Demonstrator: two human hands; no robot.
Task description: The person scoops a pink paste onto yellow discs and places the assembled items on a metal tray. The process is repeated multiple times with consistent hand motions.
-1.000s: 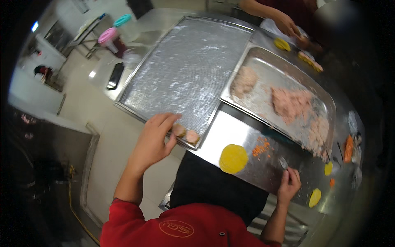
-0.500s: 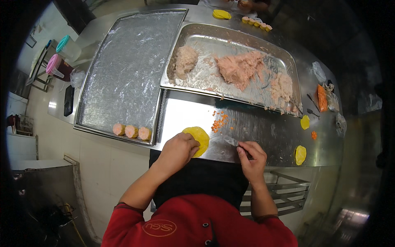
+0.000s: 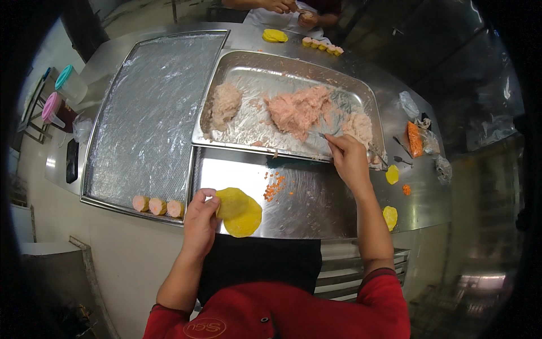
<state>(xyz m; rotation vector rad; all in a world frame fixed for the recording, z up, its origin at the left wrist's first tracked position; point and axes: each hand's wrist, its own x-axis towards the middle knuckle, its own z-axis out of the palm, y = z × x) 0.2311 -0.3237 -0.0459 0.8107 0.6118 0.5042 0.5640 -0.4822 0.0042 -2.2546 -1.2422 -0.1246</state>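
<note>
My left hand (image 3: 200, 217) pinches the edge of a round yellow dumpling wrapper (image 3: 228, 202), which overlaps more yellow wrapper (image 3: 247, 220) at the table's front edge. Over the deep metal pan (image 3: 243, 148), my right hand (image 3: 350, 158) grips a thin metal spreading knife (image 3: 323, 136). Its tip is at the pink minced meat (image 3: 296, 110); the blade is hard to make out there. Paler mince (image 3: 226, 104) sits at the pan's left end. Orange diced carrot (image 3: 274, 186) lies on the steel table between my hands.
Three filled dumplings (image 3: 158, 207) stand on the film-covered mesh tray (image 3: 141, 118) at left. Yellow wrappers (image 3: 389, 217) and a bag of carrot (image 3: 415, 139) lie at right. Across the table, a co-worker's hands (image 3: 293, 10) work behind a row of dumplings (image 3: 323, 46). Lidded jugs (image 3: 59, 110) stand far left.
My right hand has moved from the table's front edge up over the pan with the knife. The left hand has lifted a wrapper's edge. The whole view has shifted.
</note>
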